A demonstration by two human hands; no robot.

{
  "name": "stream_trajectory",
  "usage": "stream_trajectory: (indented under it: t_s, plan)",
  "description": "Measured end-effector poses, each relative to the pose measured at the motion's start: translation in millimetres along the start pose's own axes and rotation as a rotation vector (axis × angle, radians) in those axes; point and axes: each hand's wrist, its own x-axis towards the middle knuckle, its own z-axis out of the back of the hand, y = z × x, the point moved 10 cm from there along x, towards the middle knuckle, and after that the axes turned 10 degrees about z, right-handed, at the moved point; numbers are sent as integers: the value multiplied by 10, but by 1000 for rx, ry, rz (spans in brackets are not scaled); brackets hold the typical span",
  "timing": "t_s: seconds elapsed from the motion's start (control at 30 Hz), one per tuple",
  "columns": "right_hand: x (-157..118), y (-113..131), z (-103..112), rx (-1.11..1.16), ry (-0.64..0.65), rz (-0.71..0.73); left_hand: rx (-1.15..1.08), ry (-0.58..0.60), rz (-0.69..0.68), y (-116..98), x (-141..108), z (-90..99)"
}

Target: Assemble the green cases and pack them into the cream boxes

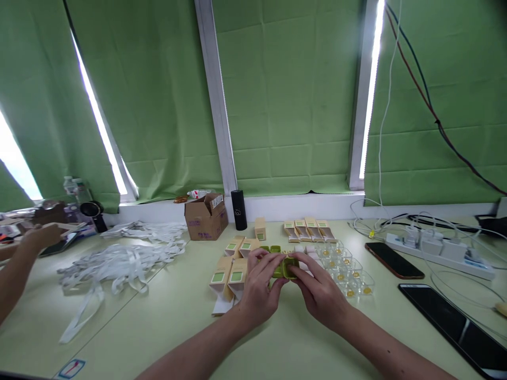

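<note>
Pale desk [190, 338] below green blinds [289, 105]. I take the black flask [238, 210] near the wall as my marker.

In front of the flask and to its right, two bare hands meet at a small green case [291, 269]. Left hand [259, 287]: fingers curled round the case's left side. Right hand [322, 295]: fingers pinching the same case from the right, a digit over its hollow. More green pieces [273, 249] show just beyond the left hand; can't tell if it touches them.

Small boxes [218, 275] cluster in front of the flask, beside the left hand. A row of four boxes [312, 228] stands well right of the flask. Clear cups [350, 269] with yellow spots sit in front of that row, near the right hand.

Just left of the flask, an open carton [205, 219]; farther left, heaped white straps [122, 261], and beyond those a co-worker's hand [41, 236]. Far right of the flask: phone [395, 260], tablet [451, 322], power strip [441, 254] trailing cables.
</note>
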Motion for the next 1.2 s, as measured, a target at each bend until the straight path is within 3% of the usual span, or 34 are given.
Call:
stream_trajectory:
  t_s: [0.2,0.47,0.73,0.93,1.03,1.2]
  plan:
    - [-91,-95,-22,93,11,-93,-91,11,91,132,18,-21]
    - [-121,-130,-38,157,-4,-153,-306,12,425,494,41,-79]
    - [-159,-194,-117,215,-17,-225,-324,80,528,603,28,-180]
    - [-224,-376,-162,415,-43,-460,-270,90,497,579,26,-138]
    - [-293,-481,-187,500,-77,-560,-284,59,397,470,49,-55]
    - [-342,-536,-221,561,-102,-602,-218,132,209,249,59,-73]
